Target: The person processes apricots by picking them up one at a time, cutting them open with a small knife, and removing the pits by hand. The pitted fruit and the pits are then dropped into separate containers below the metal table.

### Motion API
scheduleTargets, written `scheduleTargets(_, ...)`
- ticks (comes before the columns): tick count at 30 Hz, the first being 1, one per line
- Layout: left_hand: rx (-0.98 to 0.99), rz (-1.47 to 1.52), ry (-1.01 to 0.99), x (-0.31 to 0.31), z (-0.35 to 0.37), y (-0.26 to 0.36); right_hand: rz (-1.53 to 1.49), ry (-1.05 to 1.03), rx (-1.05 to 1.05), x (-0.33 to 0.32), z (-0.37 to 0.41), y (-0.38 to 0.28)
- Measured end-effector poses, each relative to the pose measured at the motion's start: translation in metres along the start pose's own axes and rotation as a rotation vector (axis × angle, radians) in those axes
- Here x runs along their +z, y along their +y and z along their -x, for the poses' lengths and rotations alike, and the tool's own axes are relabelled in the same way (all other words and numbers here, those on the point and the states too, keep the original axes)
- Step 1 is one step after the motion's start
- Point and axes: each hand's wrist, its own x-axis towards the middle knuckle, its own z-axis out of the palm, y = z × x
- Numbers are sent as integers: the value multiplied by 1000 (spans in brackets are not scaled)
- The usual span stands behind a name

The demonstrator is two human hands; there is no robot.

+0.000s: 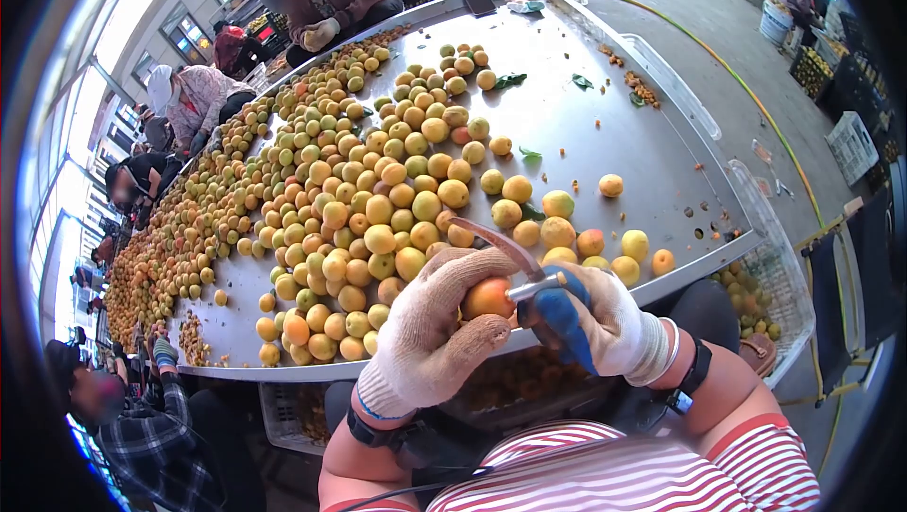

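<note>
"Where's the fruit on your feed?"

"I see the orange fruit (486, 299) in the left hand (425, 321), thumb and fingers curled round it, by the near edge of the steel table (652, 167)."

"And the right hand (590, 315)?"

"Closed round a metal rod (535, 287) and a hooked blade (504, 244) — one tool or two, I can't tell. The rod's long axis runs leftward, straight at the fruit, its tip against the right side. I can't make out whether it's in the skin. The blade slants off forward and left."

"Containers?"

"I've a clear crate (801, 321) at the table's right corner — fruit inside — and another crate (280, 415) underneath, left, contents dim."
</note>
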Motion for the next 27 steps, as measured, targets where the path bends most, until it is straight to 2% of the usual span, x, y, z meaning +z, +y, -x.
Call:
scheduleTargets(3,89,-72,21,3,-1,4,98,-24,20,-2,-1,-1)
scheduleTargets(5,102,-105,43,5,0,3,228,18,-108,0,-3,3)
scheduleTargets(10,220,-253,113,13,-1,-1,230,68,-100,6,-3,26)
scheduleTargets(12,270,-343,146,16,0,-4,375,145,-166,9,-1,34)
scheduleTargets(16,221,-268,168,27,2,-13,521,215,-310,17,-3,39)
scheduleTargets(18,211,-389,193,30,2,-14,539,267,-350,17,-4,45)
scheduleTargets(20,182,-383,191,30,0,-13,514,229,-391,13,-8,48)
scheduleTargets(22,172,-447,216,31,-4,-11,57,210,-90,13,-10,52)
scheduleTargets(23,190,-492,238,30,-4,-10,13,160,41,16,-6,23)
scheduleTargets(24,189,-493,240,30,-2,-9,13,159,42,11,-7,15)
scheduleTargets(26,-7,-262,255,30,4,-7,-398,-47,351,4,-5,7)
scheduleTargets(27,-98,-105,221,25,7,-11,-397,-17,370,9,-4,3)
